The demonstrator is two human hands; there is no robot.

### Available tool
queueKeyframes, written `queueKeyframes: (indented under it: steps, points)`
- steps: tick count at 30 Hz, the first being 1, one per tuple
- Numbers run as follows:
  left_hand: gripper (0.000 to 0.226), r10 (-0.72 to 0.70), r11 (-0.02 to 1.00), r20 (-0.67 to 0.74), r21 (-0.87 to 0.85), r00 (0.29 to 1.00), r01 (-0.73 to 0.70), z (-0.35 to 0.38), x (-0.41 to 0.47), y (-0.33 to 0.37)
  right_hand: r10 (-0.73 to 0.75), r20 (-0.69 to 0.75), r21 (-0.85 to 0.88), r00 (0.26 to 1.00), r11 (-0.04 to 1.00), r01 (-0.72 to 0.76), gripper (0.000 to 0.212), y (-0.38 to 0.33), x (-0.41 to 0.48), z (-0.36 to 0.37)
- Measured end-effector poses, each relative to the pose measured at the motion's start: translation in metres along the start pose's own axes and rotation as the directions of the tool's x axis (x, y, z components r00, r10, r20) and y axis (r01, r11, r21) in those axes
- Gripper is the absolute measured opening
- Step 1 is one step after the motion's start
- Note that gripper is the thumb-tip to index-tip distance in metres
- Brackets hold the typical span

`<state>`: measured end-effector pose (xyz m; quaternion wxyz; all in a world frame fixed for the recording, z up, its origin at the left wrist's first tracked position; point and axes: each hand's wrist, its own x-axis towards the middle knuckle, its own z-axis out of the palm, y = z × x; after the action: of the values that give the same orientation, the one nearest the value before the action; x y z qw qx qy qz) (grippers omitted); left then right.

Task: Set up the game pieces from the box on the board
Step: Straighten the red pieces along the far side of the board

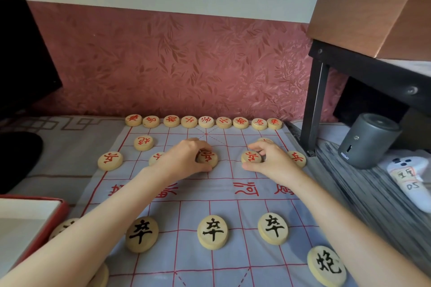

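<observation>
Placing the red soldier row, by our judgement. Our left hand (184, 158) curls thumb and fingers round the centre soldier (208, 158); our right hand (274, 162) pinches the neighbour soldier (251, 157) just right of it. Both discs lie flat on the board (193, 207). The far rank (206, 121) looks complete. Next move calls for centring each disc on its crossing, then letting go. Forearms reach far over the river, palms down. The box (28, 216) sits near left.

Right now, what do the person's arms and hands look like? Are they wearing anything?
Both arms are bare: no sleeves show on the left forearm or right forearm. The left hand and right hand wear no gloves, and no ring, watch or bracelet is visible.
</observation>
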<state>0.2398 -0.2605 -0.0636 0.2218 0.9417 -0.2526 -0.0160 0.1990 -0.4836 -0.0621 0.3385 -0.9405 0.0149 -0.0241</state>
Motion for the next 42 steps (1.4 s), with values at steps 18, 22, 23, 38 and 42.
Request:
queueKeyframes:
  steps: [18,22,23,38,42]
  points:
    - [0.052,0.000,1.000,-0.003,-0.026,1.000,0.000,0.000,-0.002,-0.001,-0.009,0.078,0.047,0.997,0.999,0.006,0.052,0.001,0.000,0.005]
    - [0.058,-0.013,0.999,-0.011,-0.034,1.000,0.013,0.001,-0.002,0.000,-0.038,0.061,0.008,0.997,0.999,0.038,0.052,0.003,-0.003,-0.002]
    - [0.057,-0.018,0.999,-0.045,-0.038,0.999,0.016,0.000,-0.001,0.001,-0.059,0.044,0.009,0.997,0.998,0.059,0.051,0.005,-0.004,-0.008]
    - [0.039,0.186,0.983,0.023,-0.010,0.982,-0.186,0.031,0.092,0.092,0.127,-0.151,-0.022,0.980,0.991,-0.132,0.052,0.067,-0.018,-0.070]
    - [0.041,0.207,0.978,0.153,-0.001,0.966,-0.209,0.037,0.109,0.096,0.092,-0.241,-0.147,0.966,0.981,-0.130,0.050,0.062,-0.011,-0.059]
